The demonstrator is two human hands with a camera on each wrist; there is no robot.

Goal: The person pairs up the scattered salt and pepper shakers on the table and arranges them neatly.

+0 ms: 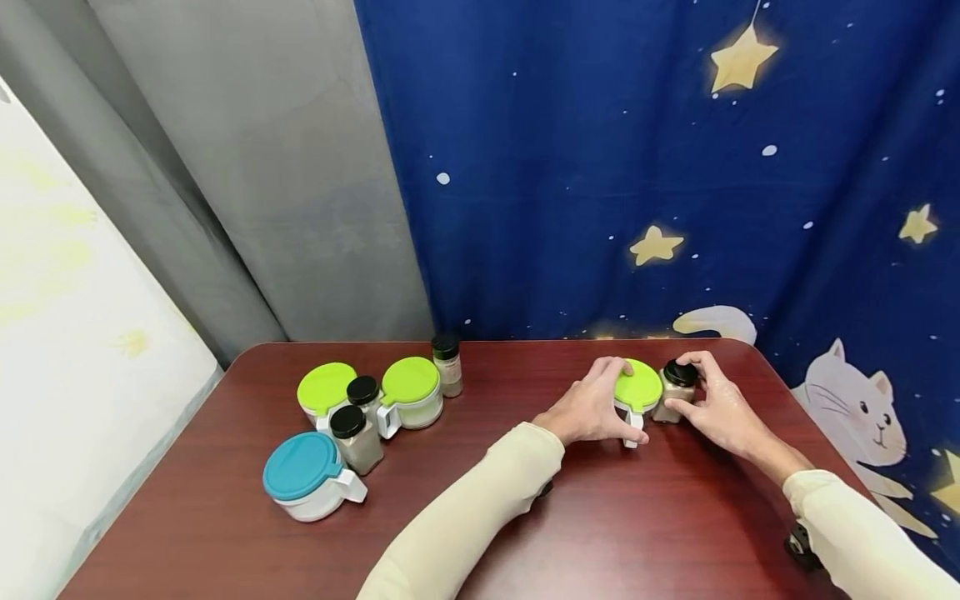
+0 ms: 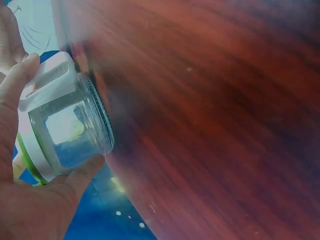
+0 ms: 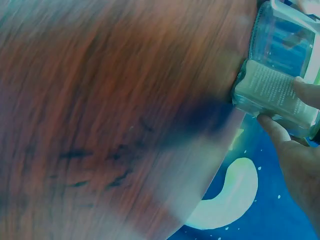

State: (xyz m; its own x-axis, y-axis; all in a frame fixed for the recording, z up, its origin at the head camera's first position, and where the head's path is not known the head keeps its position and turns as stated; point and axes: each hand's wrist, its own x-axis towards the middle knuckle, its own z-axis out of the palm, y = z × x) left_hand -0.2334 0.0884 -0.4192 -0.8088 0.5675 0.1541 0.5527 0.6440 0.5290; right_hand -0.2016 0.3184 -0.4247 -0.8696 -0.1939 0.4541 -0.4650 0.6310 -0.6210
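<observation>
My left hand (image 1: 591,404) grips a glass seasoning jar with a lime-green lid (image 1: 638,385) and a white handle, near the table's far right. In the left wrist view, the thumb touches the handle of the clear jar (image 2: 72,135) and another finger lies along its side. Right beside that jar stands a spice bottle with a black lid (image 1: 679,375). My right hand (image 1: 722,410) holds this bottle, fingers at its lid and thumb on its front. The right wrist view shows the bottle's printed label (image 3: 272,90), close against the jar.
On the left of the dark red table (image 1: 637,533) stand two more green-lidded jars (image 1: 411,381) (image 1: 327,388), a blue-lidded jar (image 1: 302,467) and black-lidded spice bottles (image 1: 357,442) (image 1: 447,367). A blue star-patterned curtain (image 1: 540,208) hangs behind the far edge.
</observation>
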